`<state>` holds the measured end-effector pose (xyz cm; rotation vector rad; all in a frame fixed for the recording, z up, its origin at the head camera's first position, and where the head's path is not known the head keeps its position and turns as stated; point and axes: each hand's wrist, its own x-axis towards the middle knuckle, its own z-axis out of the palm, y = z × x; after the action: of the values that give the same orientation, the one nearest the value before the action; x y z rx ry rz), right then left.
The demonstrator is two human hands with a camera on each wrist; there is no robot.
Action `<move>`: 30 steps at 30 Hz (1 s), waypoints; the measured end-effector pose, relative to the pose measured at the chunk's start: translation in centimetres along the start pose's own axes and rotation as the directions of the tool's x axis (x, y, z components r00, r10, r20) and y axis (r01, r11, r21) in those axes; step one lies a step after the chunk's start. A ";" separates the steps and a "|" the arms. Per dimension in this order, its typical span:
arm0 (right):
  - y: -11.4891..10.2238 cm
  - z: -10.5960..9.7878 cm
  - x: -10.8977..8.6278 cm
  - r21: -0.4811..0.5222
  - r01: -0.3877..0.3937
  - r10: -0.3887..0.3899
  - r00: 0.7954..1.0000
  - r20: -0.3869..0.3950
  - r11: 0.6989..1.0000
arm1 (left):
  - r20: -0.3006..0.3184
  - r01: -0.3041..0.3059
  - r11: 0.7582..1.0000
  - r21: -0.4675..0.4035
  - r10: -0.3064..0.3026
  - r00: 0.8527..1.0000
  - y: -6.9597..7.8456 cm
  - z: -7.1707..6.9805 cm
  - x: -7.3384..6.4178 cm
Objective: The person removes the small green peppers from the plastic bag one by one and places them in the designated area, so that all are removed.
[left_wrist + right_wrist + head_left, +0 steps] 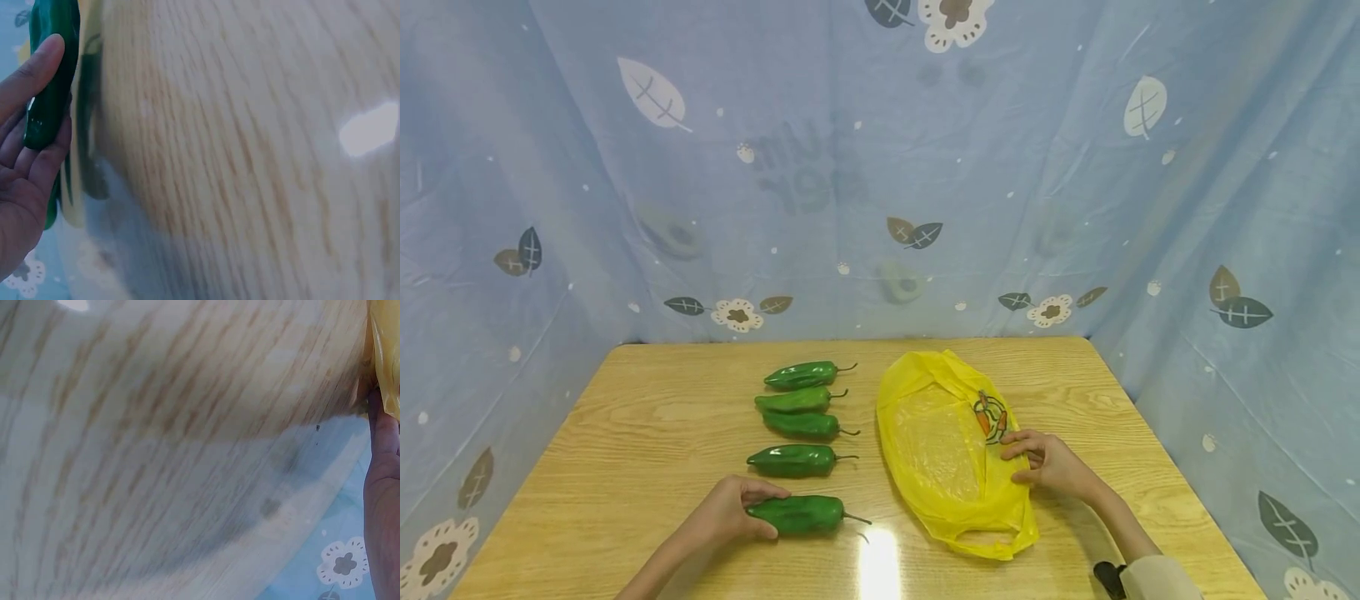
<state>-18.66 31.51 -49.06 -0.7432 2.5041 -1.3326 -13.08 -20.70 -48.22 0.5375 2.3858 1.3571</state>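
A long green pepper (805,515) is held between the thumb and fingers of my left hand (733,510) at its blunt end, its stem pointing right. In the left wrist view this pepper (53,81) appears slightly off the table, with its reflection beside it. Several more green peppers (792,461) lie in a column behind it, stems to the right. To the right is a yellow plastic bag (917,508), lying flat with its mouth spread. My right hand (1051,462) holds the bag's right edge with bent fingers and thumb; the exact grasp is partly hidden in the right wrist view.
The wooden table (647,433) carries a bright light reflection near its front. Blue patterned cloth (842,167) hangs behind the table and along both sides. A dark band (1108,579) circles the right wrist beside a pale sleeve (1159,578).
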 end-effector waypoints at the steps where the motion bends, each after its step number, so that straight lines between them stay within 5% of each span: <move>1: 0.0 0.0 0.0 0.001 0.002 -0.002 1.000 0.000 1.000 | -0.001 -0.001 1.000 0.002 0.001 1.000 -0.1 0.0 0.1; 10: -0.1 0.0 0.1 -0.002 0.010 -0.010 1.000 0.012 1.000 | -0.012 0.000 0.999 0.035 0.000 1.000 -0.8 0.0 0.5; 14: -0.2 0.0 0.1 -0.004 -0.003 0.003 1.000 0.017 1.000 | -0.034 -0.026 0.991 0.133 0.030 0.999 -0.4 0.5 0.6; 23: 0.0 -0.1 0.1 -0.004 -0.016 0.016 1.000 0.019 1.000 | -0.086 -0.054 0.931 0.362 0.091 0.992 0.4 1.3 0.9; 30: -2.5 -0.6 0.0 -0.292 -0.009 0.011 1.000 0.006 0.956 | -0.134 -0.029 0.855 0.517 0.114 0.984 1.5 1.8 0.6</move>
<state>-18.08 30.79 -46.62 -0.7874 2.7280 -0.9630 -12.49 -18.36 -47.83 0.6799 2.9017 0.7913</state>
